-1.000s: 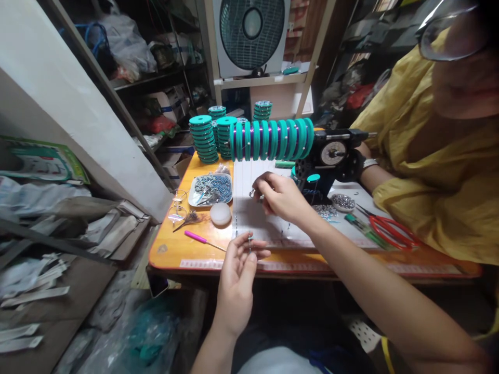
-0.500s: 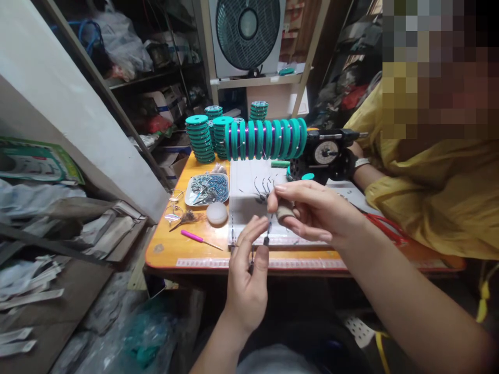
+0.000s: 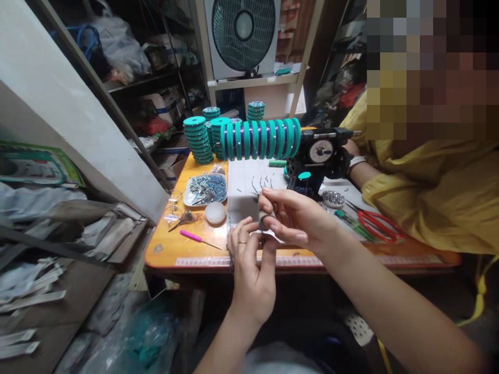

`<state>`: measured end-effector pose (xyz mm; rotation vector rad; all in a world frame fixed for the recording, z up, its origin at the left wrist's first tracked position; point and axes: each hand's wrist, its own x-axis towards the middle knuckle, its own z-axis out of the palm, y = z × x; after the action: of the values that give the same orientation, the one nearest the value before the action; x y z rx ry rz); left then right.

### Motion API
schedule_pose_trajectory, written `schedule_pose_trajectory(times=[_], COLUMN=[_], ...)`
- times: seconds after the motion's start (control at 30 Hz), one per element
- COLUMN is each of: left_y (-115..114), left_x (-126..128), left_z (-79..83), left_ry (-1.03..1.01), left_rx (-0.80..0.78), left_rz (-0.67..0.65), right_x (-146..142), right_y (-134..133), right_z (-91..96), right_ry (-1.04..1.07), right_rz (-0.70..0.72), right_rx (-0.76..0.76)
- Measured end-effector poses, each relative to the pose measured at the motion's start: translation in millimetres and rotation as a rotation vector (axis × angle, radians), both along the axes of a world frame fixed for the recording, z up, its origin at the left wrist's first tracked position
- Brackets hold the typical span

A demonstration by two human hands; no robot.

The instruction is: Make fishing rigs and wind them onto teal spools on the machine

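Observation:
Above the front of the white board (image 3: 244, 206), my left hand (image 3: 253, 275) is bent, thumb and fingers closed on a thin dark line. A ring is on one of its fingers. My right hand (image 3: 296, 215) pinches just above it, thumb against forefinger; what lies in that pinch is too small to make out. A greyish wrap (image 3: 266, 219) covers one right finger. Behind the hands, several short dark strands (image 3: 262, 183) stand up from the board. A row of teal spools (image 3: 261, 139) with purple line sits on a black winding device (image 3: 322, 156).
Left on the orange table (image 3: 163, 246) are a tray of small blue-grey pieces (image 3: 206, 189), a round white container (image 3: 215, 213) and a pink-handled tool (image 3: 191, 236). Red-handled scissors (image 3: 378, 226) and a metal-filled dish (image 3: 333, 198) lie right. A co-worker's yellow sleeve (image 3: 421, 192) is beside them.
My right hand has moved left and slightly down, close to my left hand. My left fingers have curled in, and the dark piece between the hands is now mostly hidden. The view has shifted slightly.

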<state>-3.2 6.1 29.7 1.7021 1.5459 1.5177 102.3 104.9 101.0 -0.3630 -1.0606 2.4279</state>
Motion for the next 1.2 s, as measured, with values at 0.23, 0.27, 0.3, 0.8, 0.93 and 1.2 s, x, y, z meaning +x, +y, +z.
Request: schedule_pose_trajectory(times=[0.23, 0.27, 0.3, 0.8, 0.93, 1.2], left_y=[-17.4, -21.2, -24.8, -77.9, -90.4, -111.7], left_x=[-1.4, -2.0, -2.6, -9.6, -13.3, -14.6], left_z=[8.1, 9.2, 9.8, -34.6, -48.2, -77.0], left_ry=[0.014, -0.113, -0.289, -1.397, -1.412, -1.480], left_rx=[-0.003, -0.071, -0.155, -0.715, -0.747, -0.736], left_rz=[0.010, -0.058, -0.148, -0.686, -0.697, -0.732], right_x=[-2.8, -4.0, -5.3, -6.9, -8.0, -9.2], right_y=[-1.7, -2.4, -3.1, 2.5, 2.8, 2.3], right_z=[-8.2, -9.7, -11.0, -21.4, -20.6, -21.0], right_ry=[-0.097, -0.111, -0.123, -0.163, -0.182, -0.169], right_rz=[-0.149, -0.162, -0.171, -0.205, -0.233, -0.225], right_rx=[-0.098, -0.111, -0.120, -0.162, -0.156, -0.128])
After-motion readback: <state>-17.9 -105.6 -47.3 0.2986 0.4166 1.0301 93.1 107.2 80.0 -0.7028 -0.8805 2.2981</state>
